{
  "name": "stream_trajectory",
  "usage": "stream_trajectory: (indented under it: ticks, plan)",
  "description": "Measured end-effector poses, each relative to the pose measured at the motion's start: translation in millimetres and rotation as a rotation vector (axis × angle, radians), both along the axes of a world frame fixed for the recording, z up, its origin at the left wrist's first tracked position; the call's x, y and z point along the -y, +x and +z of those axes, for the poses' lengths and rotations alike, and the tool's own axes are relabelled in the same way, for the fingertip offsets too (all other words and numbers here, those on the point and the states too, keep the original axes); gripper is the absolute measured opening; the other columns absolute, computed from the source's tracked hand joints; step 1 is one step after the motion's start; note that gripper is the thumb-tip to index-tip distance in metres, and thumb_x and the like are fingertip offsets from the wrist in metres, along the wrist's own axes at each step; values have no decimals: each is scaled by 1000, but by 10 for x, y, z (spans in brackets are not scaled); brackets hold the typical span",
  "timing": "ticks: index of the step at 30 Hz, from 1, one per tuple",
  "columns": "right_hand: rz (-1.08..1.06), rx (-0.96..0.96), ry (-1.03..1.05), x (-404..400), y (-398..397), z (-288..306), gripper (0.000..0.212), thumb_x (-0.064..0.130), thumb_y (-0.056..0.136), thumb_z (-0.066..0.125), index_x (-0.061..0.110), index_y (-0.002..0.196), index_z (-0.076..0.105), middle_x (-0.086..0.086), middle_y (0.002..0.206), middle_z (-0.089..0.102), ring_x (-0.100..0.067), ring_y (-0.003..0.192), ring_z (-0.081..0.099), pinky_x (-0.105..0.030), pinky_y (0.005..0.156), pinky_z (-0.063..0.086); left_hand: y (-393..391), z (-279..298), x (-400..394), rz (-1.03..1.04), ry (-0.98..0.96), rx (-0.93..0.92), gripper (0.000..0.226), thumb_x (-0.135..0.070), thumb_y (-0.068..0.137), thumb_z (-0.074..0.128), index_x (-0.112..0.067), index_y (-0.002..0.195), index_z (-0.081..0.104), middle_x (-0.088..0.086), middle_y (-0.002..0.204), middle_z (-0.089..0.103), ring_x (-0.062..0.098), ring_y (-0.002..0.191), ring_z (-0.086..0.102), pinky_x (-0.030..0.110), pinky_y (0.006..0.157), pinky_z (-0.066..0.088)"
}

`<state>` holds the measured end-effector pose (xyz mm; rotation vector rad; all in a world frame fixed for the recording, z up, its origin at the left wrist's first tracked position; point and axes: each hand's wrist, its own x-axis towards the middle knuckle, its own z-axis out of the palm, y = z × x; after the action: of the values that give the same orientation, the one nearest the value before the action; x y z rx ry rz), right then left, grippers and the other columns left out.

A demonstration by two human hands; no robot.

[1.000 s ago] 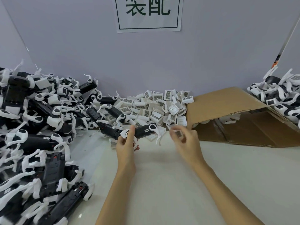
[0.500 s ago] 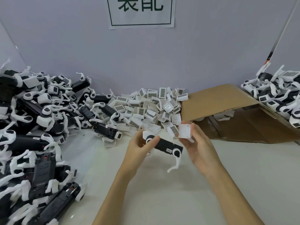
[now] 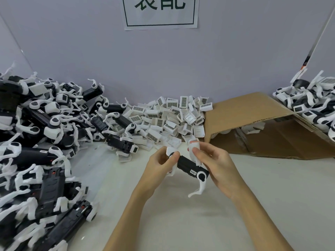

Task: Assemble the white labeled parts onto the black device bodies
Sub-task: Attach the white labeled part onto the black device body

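Left hand grips one end of the black body above mid-counter to steady it, while the right hand pinches a white labeled part against its top, likely lining up the fit.

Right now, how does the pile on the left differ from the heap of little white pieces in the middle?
The left pile is black device bodies with white hooked arms, long and tangled; the middle heap is only small white boxy parts, many bearing barcode labels. The left pile spreads along the table's whole left side; the middle heap sits compact against the back wall, beside the cardboard box. Both lie loose on the table.
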<state>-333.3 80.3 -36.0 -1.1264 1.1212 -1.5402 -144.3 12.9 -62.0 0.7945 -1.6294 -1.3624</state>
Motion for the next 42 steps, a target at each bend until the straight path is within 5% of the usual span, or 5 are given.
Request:
stream_trajectory:
  ticks: [7,18,24,35,42]
  plan:
    - [-148,-501,-134,-40,87,-52,51,42,97,68,32,146,60,22,128,70,-3,120,66,-21,101,53,12,7,22,86,7,3,74,-70,84,66,1,102,55,9,78,48,20,78,46,41,82,42]
    - [-108,-1015,-122,-6,211,-227,69,40,96,73,39,157,40,24,146,51,4,131,49,-17,105,42,33,-17,58,128,1,-19,80,-72,78,73,4,97,55,6,84,48,17,77,46,14,63,42]
    - [-178,-989,-144,13,243,-278,60,34,96,74,36,150,48,18,143,56,-9,127,58,-33,102,52,25,-19,49,131,-6,-16,75,-68,79,75,1,98,56,7,82,49,19,78,45,33,73,39]
    - [-222,-979,-185,12,300,-307,63,32,95,77,36,151,50,17,142,59,-5,130,56,-18,103,47,47,37,-21,164,1,-5,84,-72,78,75,6,104,56,8,86,50,22,81,46,41,77,39]
    - [-160,-944,-196,-3,317,-264,61,26,97,75,36,151,49,17,139,59,-6,129,56,-29,105,51,51,91,-42,139,6,-15,83,-69,81,75,8,104,54,25,85,49,24,81,45,43,77,37]
